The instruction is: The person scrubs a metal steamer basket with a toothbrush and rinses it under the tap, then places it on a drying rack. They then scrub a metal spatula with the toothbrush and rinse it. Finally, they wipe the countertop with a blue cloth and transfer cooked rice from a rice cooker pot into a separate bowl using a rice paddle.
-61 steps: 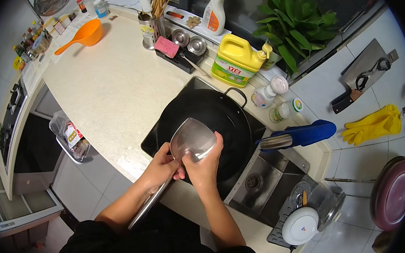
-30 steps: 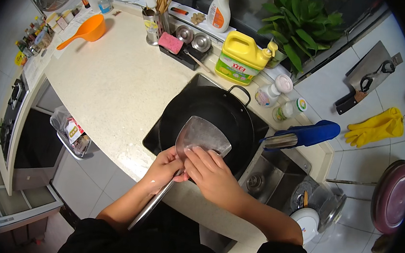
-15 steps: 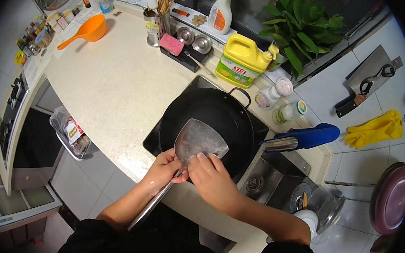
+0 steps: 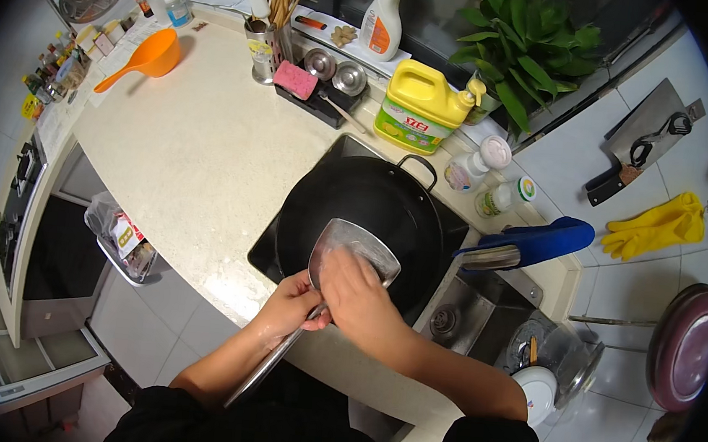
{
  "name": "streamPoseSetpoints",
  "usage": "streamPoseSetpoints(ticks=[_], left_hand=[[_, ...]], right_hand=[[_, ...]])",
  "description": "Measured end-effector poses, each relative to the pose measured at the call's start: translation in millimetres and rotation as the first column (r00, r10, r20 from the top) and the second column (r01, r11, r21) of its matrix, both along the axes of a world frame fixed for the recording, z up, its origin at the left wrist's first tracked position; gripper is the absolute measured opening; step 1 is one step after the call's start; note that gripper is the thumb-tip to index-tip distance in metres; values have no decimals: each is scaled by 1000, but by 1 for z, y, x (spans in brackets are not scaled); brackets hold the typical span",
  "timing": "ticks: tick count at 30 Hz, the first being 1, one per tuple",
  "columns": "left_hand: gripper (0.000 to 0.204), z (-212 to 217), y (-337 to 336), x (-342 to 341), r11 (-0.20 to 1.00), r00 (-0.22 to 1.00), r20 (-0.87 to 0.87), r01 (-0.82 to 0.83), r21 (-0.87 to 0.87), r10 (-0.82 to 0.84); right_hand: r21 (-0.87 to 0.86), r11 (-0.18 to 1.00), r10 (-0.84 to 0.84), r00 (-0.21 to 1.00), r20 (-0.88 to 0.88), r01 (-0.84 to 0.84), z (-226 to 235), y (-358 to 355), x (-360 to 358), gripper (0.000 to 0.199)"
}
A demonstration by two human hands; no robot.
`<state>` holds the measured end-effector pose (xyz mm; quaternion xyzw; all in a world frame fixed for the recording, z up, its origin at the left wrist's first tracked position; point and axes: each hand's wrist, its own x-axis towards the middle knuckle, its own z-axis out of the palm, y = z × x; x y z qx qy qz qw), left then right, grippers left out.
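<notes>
Gripping a metal spatula [image 4: 276,356]: left fingers [image 4: 302,299] around its handle, blurred right fingers [image 4: 344,279] seemingly outstretched on its blade [image 4: 343,233]

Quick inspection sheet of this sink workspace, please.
Surface: pale counter, shiny patch near the front edge.
Job's things: metal spatula above a black wok at the sink.
Clutter: orange ladle, pink sponge, yellow jug.
Grippers: bare hands; left hand grips the spatula below its blade, right hand lies over the blade, fingers blurred.
Cables: nothing seen.
Surroundings: green plant behind; cleaver and yellow gloves on the right wall.
</notes>
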<state>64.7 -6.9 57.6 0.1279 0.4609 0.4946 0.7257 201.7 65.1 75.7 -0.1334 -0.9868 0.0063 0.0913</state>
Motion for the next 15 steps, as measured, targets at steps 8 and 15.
streamPoseSetpoints(ticks=[8,15], left_hand=[[16,0,-2,-2,998,998,8,66,-20,-66],[18,8,0,9,992,992,22,123,-36,-122]], right_hand=[[-385,911,-277,911,-307,147,35,43,-9,41],[-326,917,-278,955,-104,231,14,59,-16,17]])
